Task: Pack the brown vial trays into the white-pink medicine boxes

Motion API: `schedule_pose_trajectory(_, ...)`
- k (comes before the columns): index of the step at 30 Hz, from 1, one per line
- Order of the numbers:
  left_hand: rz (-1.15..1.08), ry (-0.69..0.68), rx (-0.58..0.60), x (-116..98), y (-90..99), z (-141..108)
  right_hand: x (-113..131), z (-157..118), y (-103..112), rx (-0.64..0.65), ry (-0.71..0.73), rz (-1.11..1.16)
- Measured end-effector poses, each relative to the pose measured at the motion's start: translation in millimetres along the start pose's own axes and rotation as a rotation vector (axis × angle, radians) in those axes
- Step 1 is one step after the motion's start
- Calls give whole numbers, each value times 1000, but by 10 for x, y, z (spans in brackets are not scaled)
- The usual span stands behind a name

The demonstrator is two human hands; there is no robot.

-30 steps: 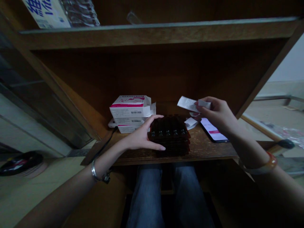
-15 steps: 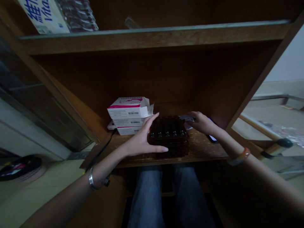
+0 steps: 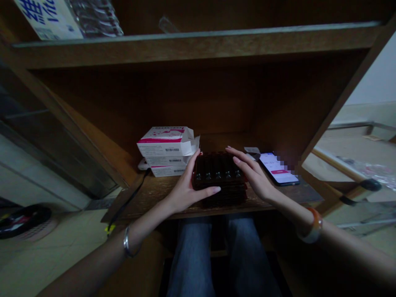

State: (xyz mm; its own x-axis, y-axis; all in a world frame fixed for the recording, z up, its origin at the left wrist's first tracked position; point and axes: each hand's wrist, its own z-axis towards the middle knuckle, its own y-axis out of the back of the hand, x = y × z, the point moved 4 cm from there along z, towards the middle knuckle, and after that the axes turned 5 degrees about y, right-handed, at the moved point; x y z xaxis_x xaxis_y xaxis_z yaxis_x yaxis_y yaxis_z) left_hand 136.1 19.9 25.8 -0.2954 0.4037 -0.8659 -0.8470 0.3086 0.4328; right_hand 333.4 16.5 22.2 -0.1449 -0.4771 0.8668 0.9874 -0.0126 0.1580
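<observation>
A stack of dark brown, see-through ampoule trays (image 3: 221, 196) sits near the front of the wooden shelf, with a row of small ampoules showing on top. My left hand (image 3: 185, 187) is closed around its left side, fingers along the side and thumb across the front. Against the right side and top edge rests my right hand (image 3: 255, 175), fingers stretched out and nearly straight. A small whitish paper or foil piece (image 3: 252, 151) lies just behind the right hand. Left of the stack are several piled white-and-pink boxes (image 3: 163, 150), the top one with its flap open.
A lit phone (image 3: 280, 169) lies on the shelf at right. A black cord (image 3: 131, 198) hangs over the left front edge. Above, an upper shelf board (image 3: 198, 47) holds a white printed carton (image 3: 51, 18). A basket (image 3: 27, 222) stands on the floor at left.
My right hand has let go of the whitish piece and moved left and forward onto the stack's right side, uncovering the phone. My left hand has drawn in against the stack.
</observation>
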Motion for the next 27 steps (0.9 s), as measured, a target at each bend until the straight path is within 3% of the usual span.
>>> schedule_pose_trajectory(13,54,-90,-105,85,45,17,-54,-55,-33,-3,71,64)
schedule_pose_trajectory(21,171,-113,-164,92,59,1,-61,-46,-21,-41,131,-25)
schedule_pose_trajectory(24,343,-183,-222,83,72,-82,20,-163,65,-184,274,-162)
schedule_pose_trajectory(27,522,-437,-401,15,91,-263,165,-390,140,-296,517,-294)
